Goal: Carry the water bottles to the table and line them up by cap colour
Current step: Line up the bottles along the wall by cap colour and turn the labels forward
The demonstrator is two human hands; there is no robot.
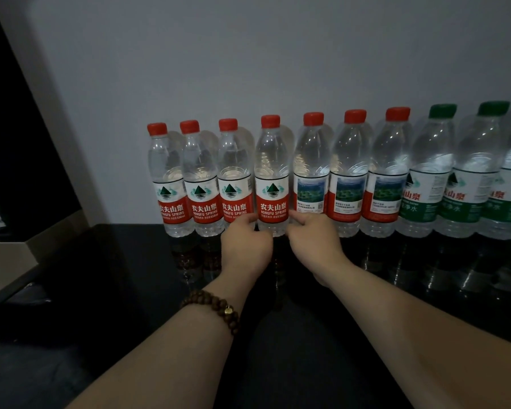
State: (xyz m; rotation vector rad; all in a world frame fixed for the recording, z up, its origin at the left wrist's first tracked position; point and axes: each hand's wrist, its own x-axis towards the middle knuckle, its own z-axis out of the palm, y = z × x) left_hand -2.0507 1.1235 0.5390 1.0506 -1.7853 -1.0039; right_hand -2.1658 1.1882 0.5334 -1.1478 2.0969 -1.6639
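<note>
1. Between the two hands stands the fourth red-capped bottle [271,178], upright at the back of the dark worktop [124,276], against the wall [278,54].
2. Left hand [246,246]: one outstretched digit touches the bottle's lower label on its left side. The other fingers are tucked out of sight, so I cannot tell if it grips.
3. Right hand [314,246]: one digit touches the same bottle's right side, at the gap to its neighbour. Its grip is equally unclear.
4. Left of the left hand stand three red-capped bottles [202,178], packed close. Right of the right hand stand three picture-label bottles [348,172], then green-capped bottles [431,172] running to the frame edge.
5. Behind the wrists, the glossy worktop runs under both forearms.
</note>
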